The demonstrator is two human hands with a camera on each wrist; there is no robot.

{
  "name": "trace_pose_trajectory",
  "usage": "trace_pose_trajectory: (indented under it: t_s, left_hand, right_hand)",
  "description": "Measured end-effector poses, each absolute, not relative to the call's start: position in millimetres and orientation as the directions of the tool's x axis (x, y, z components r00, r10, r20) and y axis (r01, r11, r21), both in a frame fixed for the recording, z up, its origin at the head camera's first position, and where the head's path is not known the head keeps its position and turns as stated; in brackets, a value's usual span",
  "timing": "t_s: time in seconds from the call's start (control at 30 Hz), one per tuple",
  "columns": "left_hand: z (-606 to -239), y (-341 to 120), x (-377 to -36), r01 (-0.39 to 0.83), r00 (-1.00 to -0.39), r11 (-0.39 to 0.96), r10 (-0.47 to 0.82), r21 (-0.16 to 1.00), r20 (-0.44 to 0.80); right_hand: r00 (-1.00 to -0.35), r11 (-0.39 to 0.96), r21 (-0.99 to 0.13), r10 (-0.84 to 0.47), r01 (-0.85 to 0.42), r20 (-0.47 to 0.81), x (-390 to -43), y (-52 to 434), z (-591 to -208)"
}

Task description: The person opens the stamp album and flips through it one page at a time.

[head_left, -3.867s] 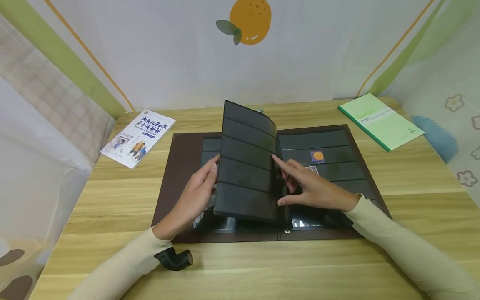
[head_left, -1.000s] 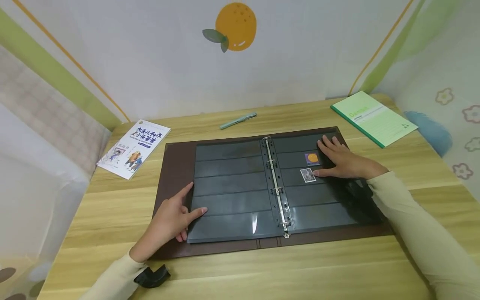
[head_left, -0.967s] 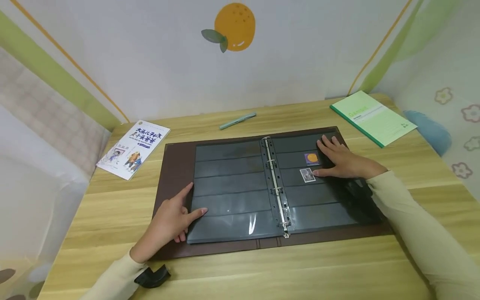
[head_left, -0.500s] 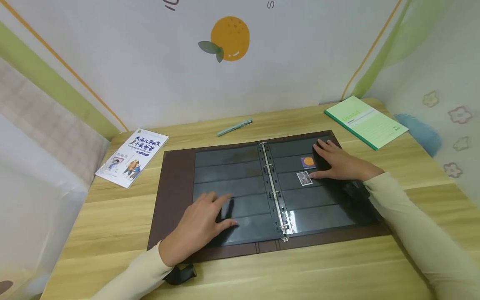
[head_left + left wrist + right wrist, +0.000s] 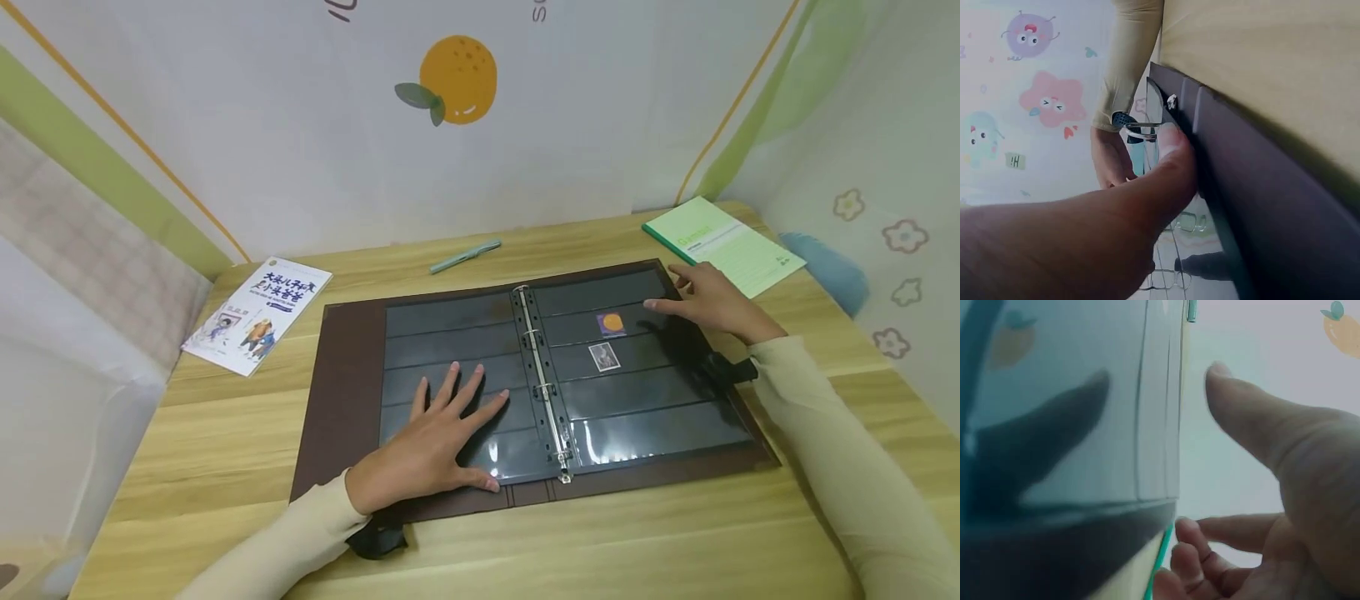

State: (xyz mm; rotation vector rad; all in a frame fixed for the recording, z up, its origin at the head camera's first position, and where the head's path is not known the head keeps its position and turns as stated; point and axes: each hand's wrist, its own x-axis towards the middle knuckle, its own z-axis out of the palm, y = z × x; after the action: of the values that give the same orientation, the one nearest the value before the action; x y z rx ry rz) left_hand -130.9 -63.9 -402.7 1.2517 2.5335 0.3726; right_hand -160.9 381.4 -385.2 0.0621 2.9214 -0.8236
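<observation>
A person's left hand [image 5: 431, 446] lies flat, fingers spread and straight, on the glossy dark left page [image 5: 450, 375] of an open ring binder [image 5: 345, 375] that rests across a wooden desk [image 5: 225, 417]; the hand holds nothing and only presses. The left wrist view shows its thumb at the binder's near edge, beside the lower end of the metal ring spine [image 5: 543, 379]. Past the rings, two small stamps sit in the strip pockets of the right page [image 5: 652, 392]: a pale one [image 5: 603, 357] and, one strip farther back, a purple one with an orange disc [image 5: 611, 324]. Beyond them the right hand [image 5: 712, 302] hovers at the far right corner of that page, fingers loosely extended and empty, its thumb pointing toward the stamps; whether a fingertip touches the sheet cannot be told from the right wrist view, which is too close and blurred. The likely trouble, judged from this layout: a palm pressed on the slick sleeve can drag it against the rings and strain or tear the punched holes, and it leaves smears on the film. The stamps are small and appear held only by the strips, so a careless sweep of the right hand could nudge one askew or out. At the back of the desk lie a green notebook [image 5: 723, 244] just beside the right hand, a teal pen [image 5: 465, 256] and, well to the left, a children's book [image 5: 258, 312].
</observation>
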Motion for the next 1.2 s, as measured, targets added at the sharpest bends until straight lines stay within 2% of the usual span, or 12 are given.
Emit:
trace_pose_trajectory:
  t_s: [0.17,0.37,0.57,0.7,1.0,1.2]
  left_hand:
    - [-404.9,-62.6,-130.9,0.697,-0.587,0.612,0.786,0.374,-0.195]
    - [-405.4,-62.3,-132.2,0.696,-0.588,0.617,0.783,0.366,-0.202]
    - [-405.5,-62.3,-131.5,0.690,-0.592,0.624,0.778,0.368,-0.211]
    - [-406.3,-61.6,-131.7,0.690,-0.591,0.624,0.778,0.368,-0.213]
    - [-405.8,-61.4,-132.7,0.681,-0.594,0.630,0.773,0.373,-0.223]
    - [-405.9,-62.0,-132.3,0.680,-0.592,0.629,0.774,0.375,-0.224]
  right_hand:
    - [-0.982,0.800,-0.587,0.015,0.126,-0.191,-162.3,382.6,-387.6]
    - [-0.959,0.744,-0.628,0.059,0.227,-0.277,-159.8,380.8,-383.2]
    - [-0.967,0.767,-0.609,0.059,0.204,-0.249,-160.6,372.3,-382.7]
    - [-0.957,0.773,-0.587,0.088,0.241,-0.277,-159.4,367.9,-381.4]
    - [-0.944,0.669,-0.676,0.127,0.309,-0.305,-158.1,366.5,-376.8]
    - [-0.940,0.717,-0.629,0.110,0.301,-0.324,-155.3,368.0,-369.1]
